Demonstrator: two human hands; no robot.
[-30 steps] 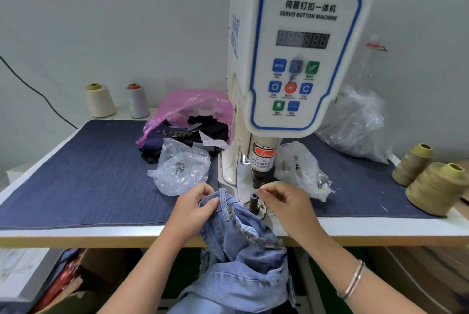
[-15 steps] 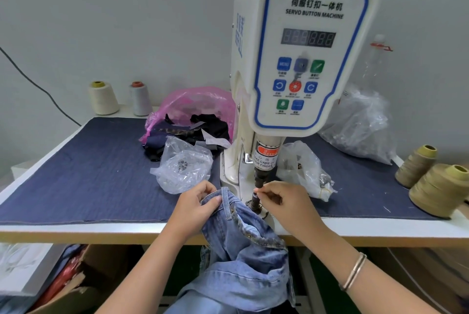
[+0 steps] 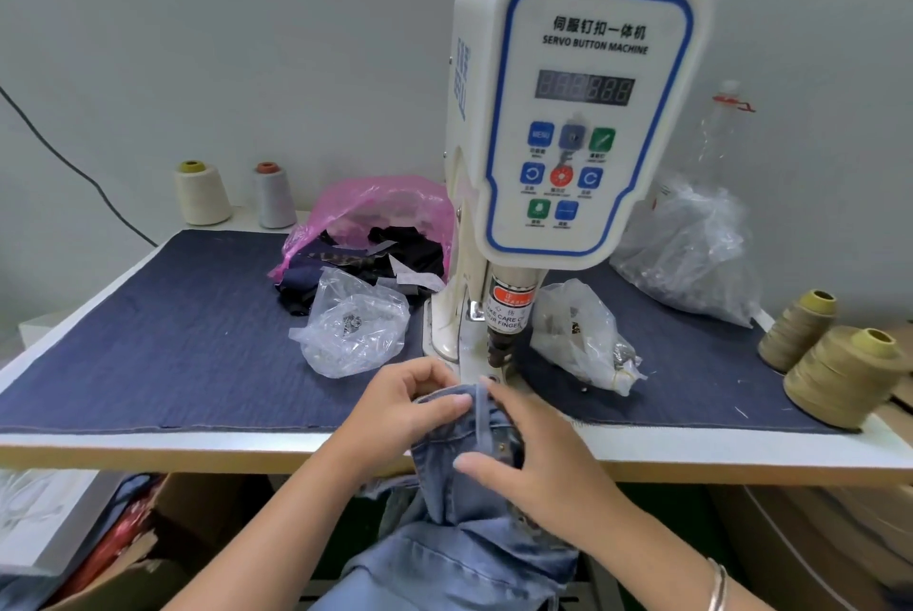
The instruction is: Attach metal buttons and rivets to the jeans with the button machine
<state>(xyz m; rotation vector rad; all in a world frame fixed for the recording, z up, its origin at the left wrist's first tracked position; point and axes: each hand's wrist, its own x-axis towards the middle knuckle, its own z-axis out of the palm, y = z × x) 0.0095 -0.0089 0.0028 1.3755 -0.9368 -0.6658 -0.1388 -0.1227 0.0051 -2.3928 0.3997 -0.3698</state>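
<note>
We see light-blue jeans bunched at table edge, under button machine head. Left hand pinches waistband; right hand lies on denim, fingers fairly straight. Clear bags w/ hardware flank the base.

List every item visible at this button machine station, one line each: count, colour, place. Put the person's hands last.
button machine: one, white with blue trim, centre of table
jeans: one pair, light blue, at the table's front edge under the machine head
denim mat: one, dark blue, covering the table top
clear bags: three, holding small metal parts, left, right and far right of the machine
pink bag: one, with dark fabric scraps, behind the left clear bag
thread cones: four; cream and grey at back left, two olive at right
bracelet: one, silver, right wrist
left hand: grips the jeans' waistband
right hand: fingers spread on the jeans
</note>
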